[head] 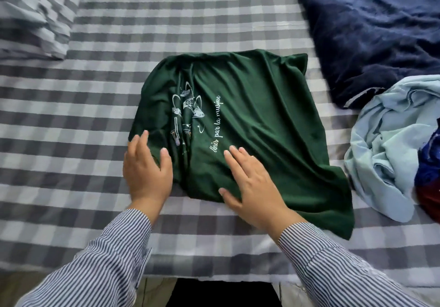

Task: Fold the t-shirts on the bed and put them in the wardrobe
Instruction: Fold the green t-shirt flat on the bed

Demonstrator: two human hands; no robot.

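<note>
A: Where does it stand?

B: The green shirt [238, 126] lies partly folded in the middle of the bed [71, 116], print side up. Both hands rest on its near edge with fingers straight, gripping nothing: the left hand [147, 171] on the near left corner, half on the sheet, the right hand [252, 183] flat on the cloth just beside it.

A: What could spoil it?

B: I'd say the creases. The cloth is rucked along the print, and a fold made over that would set them. The right side also runs out into a loose tail toward the near edge, so the bundle may come out lopsided. And lifted from one side only, it could fall open.

A: Anything else?

B: The pile [390, 149] of pale blue, dark blue and red clothes sits just beside the shirt's right edge; a wide sweep could drag it in. A navy blanket [371, 30] lies beyond.

A: Containers?

B: None visible. The wardrobe is out of view.
</note>
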